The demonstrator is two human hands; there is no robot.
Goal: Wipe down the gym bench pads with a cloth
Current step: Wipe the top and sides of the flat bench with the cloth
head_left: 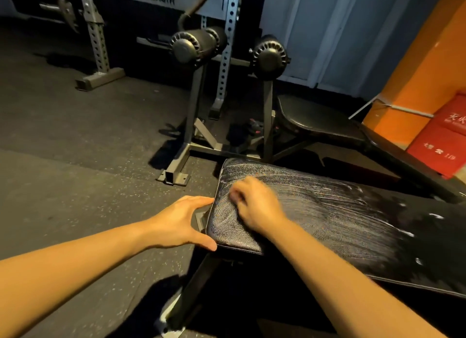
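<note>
Head view, lower middle: the left hand lies spread against the end of the pad, thumb at the near corner, fingers straight, clasping nothing. If it slips off that edge, the bracing goes and the wiping stroke could skid.

Just right of it, the right hand presses on the pad with curled fingers. It is blurred, so I cannot tell whether the cloth is bunched inside it. The cloth does not plainly show.

White streaks run right across the pad, with drops towards the right edge. Uneven pressure would probably leave smears there.

Further up, a second bench looks unwiped and could be missed. So could the rollers beyond.
</note>
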